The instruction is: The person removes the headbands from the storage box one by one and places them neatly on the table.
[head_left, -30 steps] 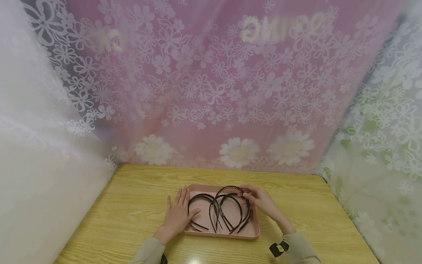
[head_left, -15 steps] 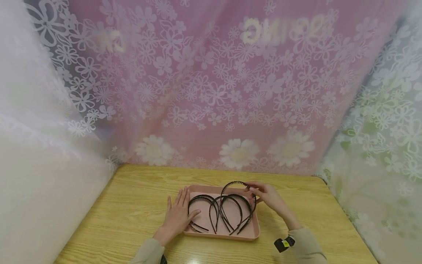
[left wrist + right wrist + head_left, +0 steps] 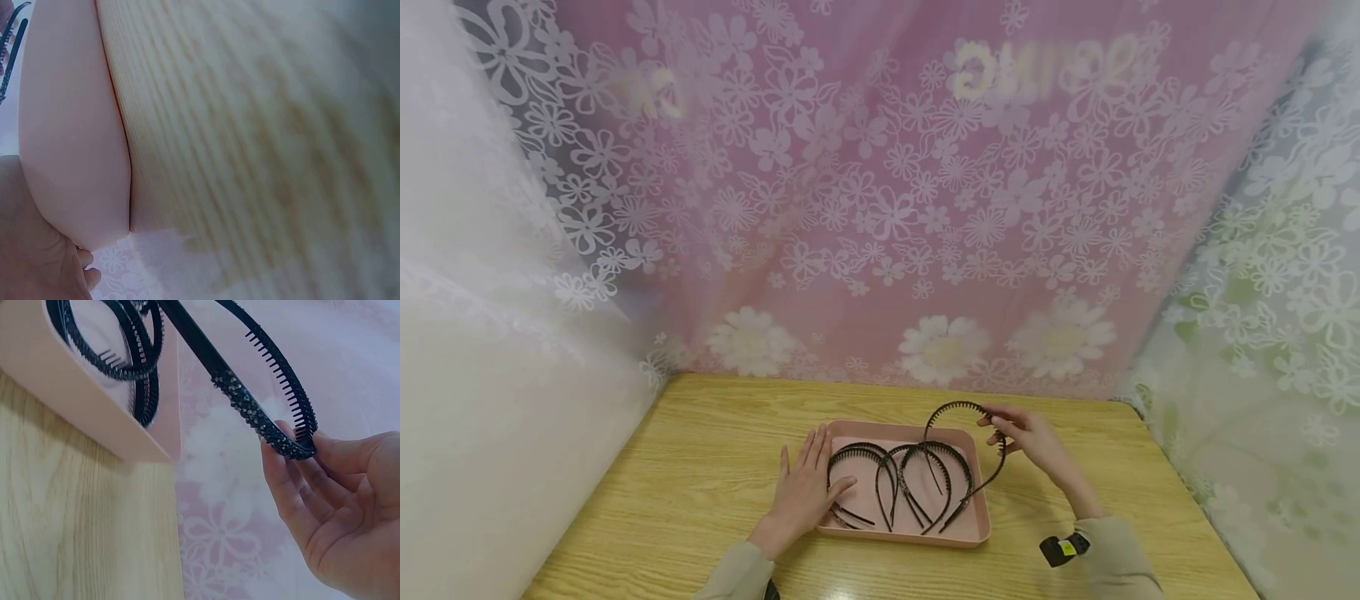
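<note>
Pinching one band (image 3: 247, 407) by its glittery side, the right hand (image 3: 1033, 437) has moved up and outward over the last second, and it now sits beyond the right end of the tray (image 3: 910, 540). Thumb and fingertips close on the band with no gap to spare, the other fingers loosely bent. A second ago the band's arch overlapped its neighbours; now it stands higher, showing past the tray's far right corner, while its two tips appear over the tray's inside. Whether those tips touch anything there, I cannot tell. For the work in hand, this looks like most of the parting done: the band seems nearly free, though its lower ends could yet snag. The right cluster (image 3: 967, 468) lies overlapped in the tray's right half and the left cluster (image 3: 859, 446) in its left half, both much as they were. The left hand (image 3: 802, 492) has stayed put, fingers straight and spread along the tray's left rim, thumb over its inside, with hold of nothing that shows; its resting there probably steadies the tray.
</note>
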Tool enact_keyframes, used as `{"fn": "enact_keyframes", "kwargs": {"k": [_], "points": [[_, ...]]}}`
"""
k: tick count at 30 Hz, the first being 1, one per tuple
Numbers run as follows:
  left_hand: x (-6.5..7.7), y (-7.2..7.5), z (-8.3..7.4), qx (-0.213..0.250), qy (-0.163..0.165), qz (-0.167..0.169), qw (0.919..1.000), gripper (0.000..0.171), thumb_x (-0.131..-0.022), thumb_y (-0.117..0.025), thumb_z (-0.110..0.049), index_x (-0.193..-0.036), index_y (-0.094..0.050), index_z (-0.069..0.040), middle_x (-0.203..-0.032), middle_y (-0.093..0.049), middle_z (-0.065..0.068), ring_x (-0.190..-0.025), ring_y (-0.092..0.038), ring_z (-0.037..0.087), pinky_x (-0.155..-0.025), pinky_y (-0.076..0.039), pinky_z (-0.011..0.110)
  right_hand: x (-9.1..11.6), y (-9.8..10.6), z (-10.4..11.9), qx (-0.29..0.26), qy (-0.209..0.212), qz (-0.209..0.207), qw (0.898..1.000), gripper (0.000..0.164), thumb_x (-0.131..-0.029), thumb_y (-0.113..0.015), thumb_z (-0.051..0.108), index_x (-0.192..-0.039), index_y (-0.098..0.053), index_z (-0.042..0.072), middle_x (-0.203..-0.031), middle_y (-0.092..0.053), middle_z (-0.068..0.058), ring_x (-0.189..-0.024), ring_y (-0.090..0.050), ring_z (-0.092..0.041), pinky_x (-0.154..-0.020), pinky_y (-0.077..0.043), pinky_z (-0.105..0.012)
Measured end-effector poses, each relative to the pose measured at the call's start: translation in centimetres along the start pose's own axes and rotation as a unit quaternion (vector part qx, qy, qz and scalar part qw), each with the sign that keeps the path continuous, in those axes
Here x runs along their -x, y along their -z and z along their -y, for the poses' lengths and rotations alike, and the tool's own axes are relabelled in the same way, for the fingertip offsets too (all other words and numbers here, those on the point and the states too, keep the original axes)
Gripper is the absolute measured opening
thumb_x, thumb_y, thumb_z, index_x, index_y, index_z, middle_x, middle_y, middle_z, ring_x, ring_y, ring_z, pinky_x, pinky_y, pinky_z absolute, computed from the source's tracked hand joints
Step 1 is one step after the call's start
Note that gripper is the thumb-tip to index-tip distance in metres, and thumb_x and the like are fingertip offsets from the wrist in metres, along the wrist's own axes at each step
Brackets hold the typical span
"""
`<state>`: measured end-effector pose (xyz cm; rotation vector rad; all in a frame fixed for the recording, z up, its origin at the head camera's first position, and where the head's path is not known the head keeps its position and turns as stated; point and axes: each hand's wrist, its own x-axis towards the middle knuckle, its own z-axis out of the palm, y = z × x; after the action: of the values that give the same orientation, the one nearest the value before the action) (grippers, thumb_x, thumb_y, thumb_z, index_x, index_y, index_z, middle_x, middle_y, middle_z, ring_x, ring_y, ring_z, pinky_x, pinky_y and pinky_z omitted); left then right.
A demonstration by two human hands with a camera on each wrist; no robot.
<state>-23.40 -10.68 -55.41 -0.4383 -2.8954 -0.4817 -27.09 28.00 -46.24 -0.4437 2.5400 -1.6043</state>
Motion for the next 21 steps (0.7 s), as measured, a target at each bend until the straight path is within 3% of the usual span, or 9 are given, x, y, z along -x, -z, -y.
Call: {"fn": "enact_keyframes", "kwargs": {"k": [6, 16, 21], "points": [[0.0, -0.1, 0.0, 0.004, -0.002, -0.004, 1.0000, 0.086, -0.099, -0.055, -0.057, -0.158, -0.030, 0.001, -0.166, -0.025, 0.018, -0.152, -0.025, 0.037, -0.115, -0.015, 0.072, 0.2, 1.3, -0.5, 0.016, 0.001, -0.016, 1.000, 0.044, -0.109, -0.048, 0.018, -0.145, -0.050, -0.007, -0.127, -0.063, -0.031, -0.092, -0.071, -0.028, -0.070, -0.059, -0.034], [0.0, 0.0, 0.0, 0.007, -0.001, -0.001, 1.0000, 0.087, -0.099, -0.054, -0.057, -0.158, -0.029, 0.001, -0.166, -0.024, 0.018, -0.152, -0.025, 0.037, -0.116, -0.014, 0.072, 0.2, 3.8, -1.2, 0.035, 0.006, -0.034, 0.999, 0.045, -0.110, -0.047, 0.014, -0.146, -0.045, -0.011, -0.126, -0.062, -0.033, -0.084, -0.071, -0.012, -0.067, -0.060, -0.038], [0.0, -0.1, 0.0, 0.001, 0.004, 0.005, 1.0000, 0.087, -0.099, -0.053, -0.057, -0.159, -0.028, 0.000, -0.166, -0.023, 0.017, -0.153, -0.024, 0.036, -0.116, -0.014, 0.071, 0.3, 5.2, -1.8, 0.059, 0.012, -0.044, 0.997, 0.044, -0.109, -0.046, 0.012, -0.146, -0.045, -0.012, -0.127, -0.062, -0.034, -0.084, -0.070, -0.010, -0.066, -0.059, -0.039]]}}
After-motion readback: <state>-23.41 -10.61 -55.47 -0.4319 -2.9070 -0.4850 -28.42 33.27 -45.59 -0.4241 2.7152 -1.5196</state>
